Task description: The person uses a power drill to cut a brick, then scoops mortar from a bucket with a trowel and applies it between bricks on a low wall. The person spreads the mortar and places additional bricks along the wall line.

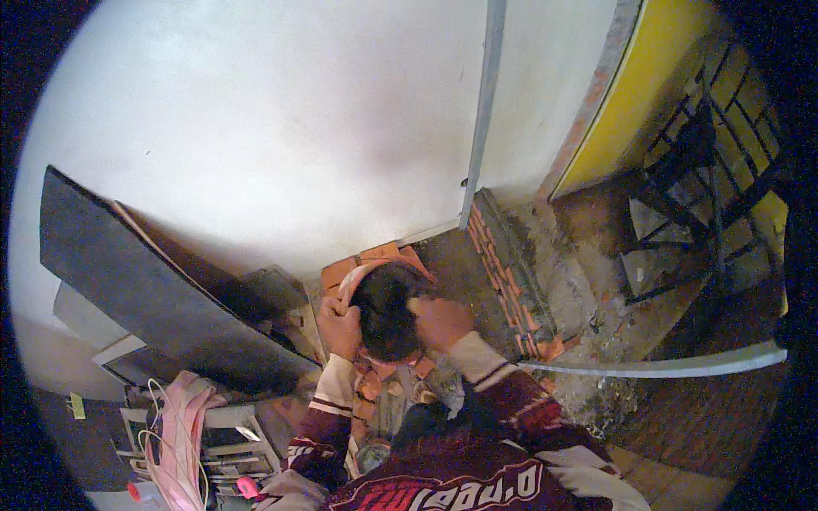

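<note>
A round thing with a black middle (383, 311) and a pale reddish rim is in front of my chest; I cannot make out its kind. My left hand (342, 328) has its fingers closed on the left side of it, thumb near the rim. On the opposite side my right hand (445, 322) bends in against its edge, with the fingertips blurred and partly hidden. Orange tiles (399, 252) show on the floor just beyond it, and broken orange pieces (368, 385) lie below it. A small round container (372, 456) sits near my left sleeve.
Dark boards (162, 264) lean against the white wall (281, 111) on the left. Lower left, pink cloth (183, 409) and a cord hang over a slatted frame (239, 443). A row of stacked orange tiles (503, 272), a pale rail (665, 368) and a dark metal frame (707, 196) stand right.
</note>
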Action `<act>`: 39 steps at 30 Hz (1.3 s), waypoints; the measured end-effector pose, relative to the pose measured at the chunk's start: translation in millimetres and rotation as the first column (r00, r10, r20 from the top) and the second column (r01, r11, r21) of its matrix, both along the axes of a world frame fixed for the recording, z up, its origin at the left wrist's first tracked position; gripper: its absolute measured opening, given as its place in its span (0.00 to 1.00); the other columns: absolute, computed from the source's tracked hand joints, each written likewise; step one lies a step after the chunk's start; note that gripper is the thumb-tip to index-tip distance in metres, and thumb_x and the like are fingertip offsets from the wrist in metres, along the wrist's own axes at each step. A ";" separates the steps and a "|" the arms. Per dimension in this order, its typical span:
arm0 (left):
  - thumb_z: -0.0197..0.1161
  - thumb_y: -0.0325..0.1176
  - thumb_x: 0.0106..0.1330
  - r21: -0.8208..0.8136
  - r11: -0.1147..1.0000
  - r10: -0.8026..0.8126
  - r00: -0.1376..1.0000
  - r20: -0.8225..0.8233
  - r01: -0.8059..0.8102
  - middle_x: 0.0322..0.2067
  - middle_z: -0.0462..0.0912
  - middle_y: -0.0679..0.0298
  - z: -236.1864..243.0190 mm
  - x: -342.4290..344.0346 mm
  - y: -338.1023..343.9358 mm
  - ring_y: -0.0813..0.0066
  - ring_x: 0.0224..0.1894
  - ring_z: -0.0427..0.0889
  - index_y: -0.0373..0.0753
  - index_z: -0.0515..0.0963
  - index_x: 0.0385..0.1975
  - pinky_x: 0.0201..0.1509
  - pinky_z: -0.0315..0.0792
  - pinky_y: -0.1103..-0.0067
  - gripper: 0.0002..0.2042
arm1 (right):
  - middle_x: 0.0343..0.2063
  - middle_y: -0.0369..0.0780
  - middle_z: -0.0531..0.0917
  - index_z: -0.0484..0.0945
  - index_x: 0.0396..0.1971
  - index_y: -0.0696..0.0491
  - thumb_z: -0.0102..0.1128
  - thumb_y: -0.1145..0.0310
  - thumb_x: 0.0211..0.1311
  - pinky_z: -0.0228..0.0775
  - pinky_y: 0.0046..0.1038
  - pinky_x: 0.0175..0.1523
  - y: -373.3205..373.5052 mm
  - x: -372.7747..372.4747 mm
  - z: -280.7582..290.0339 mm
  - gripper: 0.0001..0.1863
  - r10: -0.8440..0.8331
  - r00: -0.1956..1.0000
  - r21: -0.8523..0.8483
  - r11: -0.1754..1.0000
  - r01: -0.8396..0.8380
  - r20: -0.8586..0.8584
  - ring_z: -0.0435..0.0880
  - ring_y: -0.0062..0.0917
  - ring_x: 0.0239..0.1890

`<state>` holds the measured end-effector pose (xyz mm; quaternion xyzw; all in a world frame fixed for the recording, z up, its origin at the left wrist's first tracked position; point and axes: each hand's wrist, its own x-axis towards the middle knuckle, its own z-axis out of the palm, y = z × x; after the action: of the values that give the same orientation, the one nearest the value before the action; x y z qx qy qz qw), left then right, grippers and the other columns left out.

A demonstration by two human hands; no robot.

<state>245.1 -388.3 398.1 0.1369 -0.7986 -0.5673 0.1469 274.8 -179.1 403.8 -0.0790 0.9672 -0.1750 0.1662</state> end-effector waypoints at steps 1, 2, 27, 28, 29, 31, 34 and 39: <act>0.64 0.20 0.51 -0.008 1.000 -0.002 1.000 -0.002 0.002 0.24 0.67 0.72 1.0 2.0 -0.7 0.81 0.28 0.64 0.40 0.65 0.21 0.32 0.63 0.80 0.12 | 0.36 0.54 0.87 0.76 0.55 0.56 0.58 0.55 0.65 0.79 0.54 0.43 -27.1 4.6 4.8 0.25 0.026 0.999 0.029 0.999 -0.025 -0.024 0.89 0.49 0.40; 0.64 0.19 0.51 0.001 0.999 -0.033 0.999 -0.011 0.033 0.24 0.68 0.72 3.0 4.1 -3.0 0.81 0.28 0.65 0.40 0.65 0.21 0.32 0.64 0.79 0.12 | 0.35 0.53 0.87 0.77 0.52 0.57 0.57 0.57 0.65 0.80 0.53 0.41 -25.2 12.7 15.6 0.22 0.107 0.994 0.033 0.994 -0.106 -0.022 0.89 0.48 0.38; 0.61 0.15 0.50 -0.114 0.987 -0.123 0.991 -0.061 0.115 0.38 0.83 0.59 40.8 46.9 -11.2 0.70 0.49 0.82 0.40 0.64 0.22 0.51 0.72 0.80 0.13 | 0.35 0.44 0.89 0.80 0.60 0.52 0.67 0.55 0.64 0.80 0.43 0.41 -2.1 96.7 -90.8 0.27 0.144 0.831 -0.747 0.538 0.391 0.538 0.88 0.29 0.38; 0.61 0.16 0.50 -0.170 0.980 -0.115 0.991 -0.062 0.103 0.36 0.83 0.61 37.0 46.6 -19.7 0.72 0.44 0.82 0.40 0.64 0.22 0.48 0.72 0.80 0.13 | 0.36 0.44 0.89 0.79 0.60 0.52 0.67 0.55 0.64 0.80 0.44 0.42 -7.6 103.4 -87.7 0.27 0.118 0.899 -0.808 0.500 0.313 0.421 0.88 0.29 0.38; 0.61 0.17 0.50 -0.143 0.987 -0.079 0.994 -0.077 0.067 0.34 0.82 0.64 34.2 43.8 -30.9 0.74 0.40 0.80 0.40 0.64 0.22 0.45 0.71 0.81 0.12 | 0.37 0.45 0.89 0.79 0.60 0.52 0.65 0.55 0.65 0.80 0.45 0.41 -11.2 103.7 -78.6 0.26 0.099 0.990 -0.823 0.568 0.023 0.096 0.88 0.31 0.37; 0.62 0.20 0.50 0.010 0.999 -0.028 0.973 -0.229 0.031 0.27 0.75 0.70 27.2 43.5 -42.3 0.79 0.29 0.67 0.39 0.67 0.22 0.36 0.66 0.81 0.09 | 0.38 0.48 0.88 0.79 0.57 0.52 0.60 0.54 0.68 0.79 0.48 0.41 -5.4 97.3 -41.5 0.23 0.191 0.965 -0.572 0.778 -0.262 -0.182 0.88 0.40 0.36; 0.62 0.20 0.50 0.024 0.999 0.030 0.975 -0.221 -0.025 0.26 0.74 0.69 21.4 41.9 -31.9 0.80 0.30 0.67 0.38 0.67 0.21 0.35 0.66 0.80 0.09 | 0.28 0.49 0.86 0.78 0.49 0.50 0.50 0.53 0.71 0.78 0.55 0.40 8.8 80.6 22.6 0.18 0.290 0.937 0.091 0.957 -0.277 -0.196 0.88 0.51 0.36; 0.60 0.18 0.53 -0.090 0.996 0.001 0.996 -0.093 -0.010 0.27 0.73 0.68 35.0 46.8 1.4 0.78 0.31 0.70 0.41 0.63 0.21 0.37 0.67 0.80 0.12 | 0.33 0.48 0.87 0.80 0.49 0.51 0.56 0.55 0.69 0.79 0.50 0.37 21.3 52.0 41.8 0.17 0.109 0.989 0.122 0.988 -0.097 -0.095 0.88 0.42 0.34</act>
<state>291.9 -386.8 433.2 0.1056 -0.8153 -0.5361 0.1915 326.8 -157.9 445.6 -0.1280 0.9776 -0.1050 0.1300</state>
